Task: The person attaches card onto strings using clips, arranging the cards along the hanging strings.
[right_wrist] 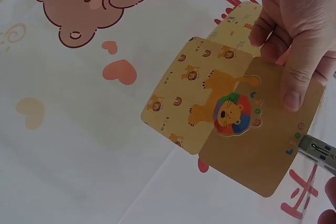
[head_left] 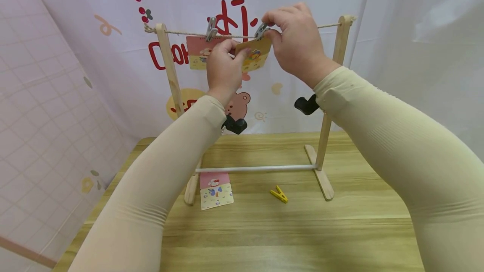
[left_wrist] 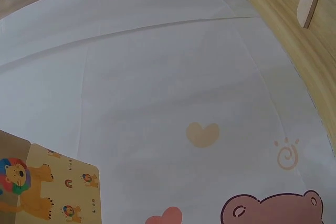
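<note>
My left hand pinches the edge of a brown-and-yellow card with a lion on it, holding it up at the rope. In the right wrist view the lion card shows its full front, with the left thumb lying over its brown part. My right hand pinches a grey clothespin at the rope, and its tip overlaps the card's top edge. Just left, a pink-and-yellow card hangs under another grey clothespin. The left wrist view catches only the lion card's lower part.
The rope runs between two wooden posts joined low down by a white bar. On the wooden table lie another pink-and-yellow card and a yellow clothespin. A printed white curtain hangs behind.
</note>
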Action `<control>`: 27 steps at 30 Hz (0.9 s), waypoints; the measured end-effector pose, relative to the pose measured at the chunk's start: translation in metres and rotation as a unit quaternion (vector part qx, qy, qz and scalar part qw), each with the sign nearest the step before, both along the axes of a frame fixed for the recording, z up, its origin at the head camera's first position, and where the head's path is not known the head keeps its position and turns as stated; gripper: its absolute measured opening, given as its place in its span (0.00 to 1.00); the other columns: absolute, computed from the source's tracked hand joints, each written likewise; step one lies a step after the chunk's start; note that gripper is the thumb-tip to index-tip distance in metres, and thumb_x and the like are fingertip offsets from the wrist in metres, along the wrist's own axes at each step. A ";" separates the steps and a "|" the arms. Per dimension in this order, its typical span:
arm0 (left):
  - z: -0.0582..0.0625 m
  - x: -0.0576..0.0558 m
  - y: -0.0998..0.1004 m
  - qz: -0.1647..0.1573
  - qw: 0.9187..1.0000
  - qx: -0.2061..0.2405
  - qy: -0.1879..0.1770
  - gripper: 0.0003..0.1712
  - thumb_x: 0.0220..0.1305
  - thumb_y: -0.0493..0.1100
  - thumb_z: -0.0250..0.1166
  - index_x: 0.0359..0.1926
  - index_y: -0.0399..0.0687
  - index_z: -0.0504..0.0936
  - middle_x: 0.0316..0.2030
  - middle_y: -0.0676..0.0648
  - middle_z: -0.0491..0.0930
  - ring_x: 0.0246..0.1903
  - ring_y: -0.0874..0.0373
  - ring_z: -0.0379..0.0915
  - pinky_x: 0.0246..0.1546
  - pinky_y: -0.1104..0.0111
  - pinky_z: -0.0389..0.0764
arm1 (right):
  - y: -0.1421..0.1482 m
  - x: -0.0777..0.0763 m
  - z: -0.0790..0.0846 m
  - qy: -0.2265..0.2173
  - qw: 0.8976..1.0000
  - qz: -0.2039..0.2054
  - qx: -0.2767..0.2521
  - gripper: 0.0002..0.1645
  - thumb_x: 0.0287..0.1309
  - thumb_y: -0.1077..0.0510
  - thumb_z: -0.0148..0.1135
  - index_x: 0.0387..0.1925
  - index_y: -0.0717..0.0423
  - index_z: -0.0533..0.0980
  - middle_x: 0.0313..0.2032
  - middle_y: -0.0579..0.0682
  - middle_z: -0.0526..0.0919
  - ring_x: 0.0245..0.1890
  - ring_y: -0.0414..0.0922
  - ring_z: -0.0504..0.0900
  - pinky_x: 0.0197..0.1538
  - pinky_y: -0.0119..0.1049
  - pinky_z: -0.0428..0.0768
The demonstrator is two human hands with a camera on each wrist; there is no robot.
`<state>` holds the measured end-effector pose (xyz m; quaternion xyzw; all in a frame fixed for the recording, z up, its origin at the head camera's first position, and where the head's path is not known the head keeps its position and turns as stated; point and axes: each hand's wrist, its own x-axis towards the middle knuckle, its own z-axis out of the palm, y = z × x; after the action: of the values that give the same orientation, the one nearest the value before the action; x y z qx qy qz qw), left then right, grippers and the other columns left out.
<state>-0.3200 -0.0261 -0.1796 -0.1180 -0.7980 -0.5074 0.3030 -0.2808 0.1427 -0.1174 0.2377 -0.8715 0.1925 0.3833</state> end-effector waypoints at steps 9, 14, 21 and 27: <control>0.000 -0.004 0.001 -0.002 1.000 0.003 0.011 0.17 0.71 0.55 0.69 0.50 0.49 0.86 0.50 0.51 0.86 0.51 0.61 0.81 0.54 0.71 0.81 | -0.001 -0.002 -0.001 -0.004 1.000 0.000 0.005 0.14 0.77 0.58 0.59 0.54 0.57 0.85 0.59 0.52 0.87 0.64 0.54 0.72 0.66 0.43 0.71; 0.001 -0.004 0.002 0.004 1.000 -0.001 0.024 0.17 0.72 0.54 0.69 0.51 0.48 0.86 0.48 0.50 0.85 0.48 0.61 0.79 0.49 0.71 0.79 | -0.001 -0.003 -0.002 -0.001 1.000 0.009 0.009 0.14 0.77 0.59 0.59 0.54 0.58 0.85 0.58 0.53 0.88 0.63 0.54 0.73 0.67 0.44 0.70; 0.001 -0.002 0.002 0.002 1.000 0.004 0.026 0.17 0.72 0.54 0.69 0.51 0.48 0.86 0.48 0.50 0.85 0.48 0.60 0.78 0.47 0.72 0.78 | 0.000 -0.004 -0.004 -0.004 1.000 0.012 0.011 0.14 0.77 0.59 0.59 0.55 0.58 0.84 0.59 0.52 0.87 0.63 0.54 0.72 0.66 0.44 0.69; 0.000 -0.002 0.001 -0.003 1.000 0.012 0.024 0.17 0.71 0.54 0.69 0.51 0.48 0.85 0.49 0.50 0.84 0.49 0.61 0.78 0.47 0.72 0.79 | 0.002 -0.004 -0.008 -0.012 1.000 0.018 0.010 0.13 0.77 0.58 0.60 0.55 0.57 0.83 0.59 0.52 0.86 0.63 0.54 0.71 0.66 0.45 0.67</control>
<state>-0.3219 -0.0250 -0.1801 -0.1289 -0.7837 -0.5152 0.3222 -0.2850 0.1443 -0.1254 0.2551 -0.8732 0.1936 0.3673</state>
